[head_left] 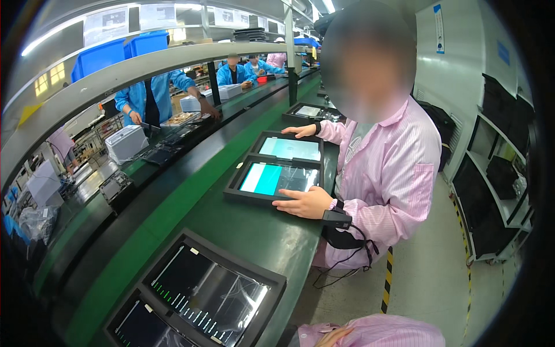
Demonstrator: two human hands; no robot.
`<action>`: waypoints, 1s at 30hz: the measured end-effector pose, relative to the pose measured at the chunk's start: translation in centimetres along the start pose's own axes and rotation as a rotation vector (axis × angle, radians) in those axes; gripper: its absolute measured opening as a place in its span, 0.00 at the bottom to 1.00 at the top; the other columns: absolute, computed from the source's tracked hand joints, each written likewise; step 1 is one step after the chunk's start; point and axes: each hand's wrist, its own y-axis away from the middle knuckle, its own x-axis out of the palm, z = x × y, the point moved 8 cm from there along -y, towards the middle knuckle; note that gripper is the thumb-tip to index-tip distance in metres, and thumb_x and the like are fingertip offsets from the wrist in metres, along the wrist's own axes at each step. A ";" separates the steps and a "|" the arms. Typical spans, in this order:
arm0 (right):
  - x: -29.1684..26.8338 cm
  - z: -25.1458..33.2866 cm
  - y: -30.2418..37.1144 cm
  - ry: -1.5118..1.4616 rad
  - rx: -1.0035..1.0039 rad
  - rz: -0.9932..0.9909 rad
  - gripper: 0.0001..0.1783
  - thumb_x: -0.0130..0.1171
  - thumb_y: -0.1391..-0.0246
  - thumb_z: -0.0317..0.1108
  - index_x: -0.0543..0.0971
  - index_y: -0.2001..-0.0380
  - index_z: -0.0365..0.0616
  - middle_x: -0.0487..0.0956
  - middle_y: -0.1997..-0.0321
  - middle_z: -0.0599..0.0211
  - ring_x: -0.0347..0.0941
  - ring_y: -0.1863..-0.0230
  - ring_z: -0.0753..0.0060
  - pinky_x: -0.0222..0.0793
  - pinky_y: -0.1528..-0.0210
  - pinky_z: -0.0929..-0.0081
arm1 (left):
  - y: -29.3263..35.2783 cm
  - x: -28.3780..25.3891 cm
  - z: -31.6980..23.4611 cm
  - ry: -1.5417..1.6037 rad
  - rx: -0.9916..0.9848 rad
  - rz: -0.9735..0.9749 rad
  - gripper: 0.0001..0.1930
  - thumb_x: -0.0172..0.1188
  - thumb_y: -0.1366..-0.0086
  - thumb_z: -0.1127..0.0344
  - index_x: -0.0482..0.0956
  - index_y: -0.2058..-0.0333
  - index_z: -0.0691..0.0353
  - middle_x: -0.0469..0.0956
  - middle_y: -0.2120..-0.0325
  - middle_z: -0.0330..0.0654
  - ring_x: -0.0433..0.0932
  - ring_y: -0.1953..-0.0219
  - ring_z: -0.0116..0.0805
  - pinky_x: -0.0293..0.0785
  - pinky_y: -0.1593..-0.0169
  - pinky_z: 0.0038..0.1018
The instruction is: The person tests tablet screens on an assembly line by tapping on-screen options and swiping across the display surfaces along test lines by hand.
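At the lower edge a pink striped sleeve [381, 332] of mine shows, with part of a hand lying against it. It seems to be my left hand [334, 337]; its fingers are mostly cut off, and whether it grips the cloth I cannot tell. My right hand is out of sight. Nearest to me on the bench is a black tray [280, 284] holding dark tablet screens [208, 295] with rows of small green and white marks. Neither hand of mine touches it.
A co-worker in a pink striped coat [393, 168] stands ahead, both hands at a second black tray [231, 194] with lit tablets [263, 178]. A green bench [260, 234] runs along a conveyor. People in blue work beyond. A shelf rack [491, 173] stands right.
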 end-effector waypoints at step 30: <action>-1.0 0.6 -0.2 0.458 0.072 -0.020 0.33 0.43 0.45 0.33 0.54 0.34 0.46 0.51 0.30 0.54 0.51 0.33 0.57 0.51 0.34 0.70 | 0.3 -0.3 0.3 0.009 -0.019 -0.014 0.33 0.60 0.39 0.57 0.61 0.39 0.62 0.61 0.39 0.49 0.56 0.35 0.45 0.48 0.33 0.38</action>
